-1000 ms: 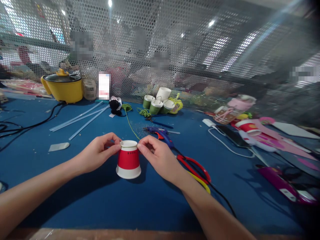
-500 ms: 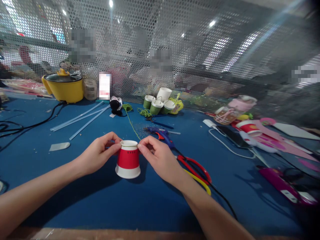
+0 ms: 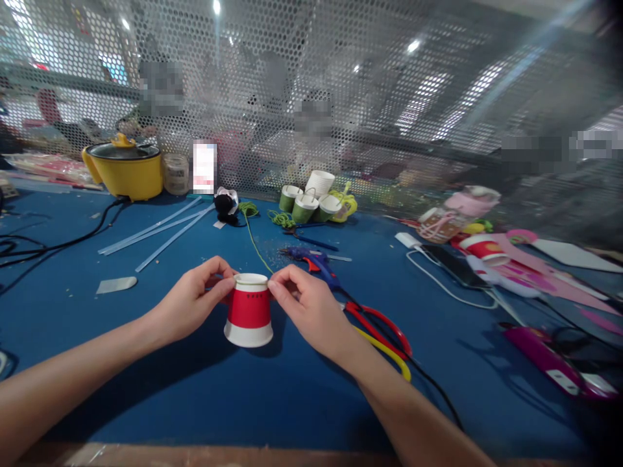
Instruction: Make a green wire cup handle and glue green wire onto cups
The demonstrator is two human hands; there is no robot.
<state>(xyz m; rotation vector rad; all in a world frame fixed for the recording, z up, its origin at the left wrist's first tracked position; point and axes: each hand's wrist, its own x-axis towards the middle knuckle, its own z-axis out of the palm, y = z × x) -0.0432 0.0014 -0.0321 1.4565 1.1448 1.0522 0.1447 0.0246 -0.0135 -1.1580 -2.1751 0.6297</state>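
I saw that the red-and-white cup [image 3: 248, 310] had barely budged, so the work stayed at its narrow top, where the left hand [image 3: 192, 295] and right hand [image 3: 311, 311] pinched both sides, fingers [image 3: 224, 285] nearly closed, with it upside down between them at the bench [image 3: 195, 402].

the cup [image 3: 249, 311] is white with a red band, the tabletop [image 3: 272, 402] blue.

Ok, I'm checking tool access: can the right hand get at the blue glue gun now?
Probably yes: the blue glue gun lies just beyond the right hand with nothing over it, though the fingers must first leave the paper cup.
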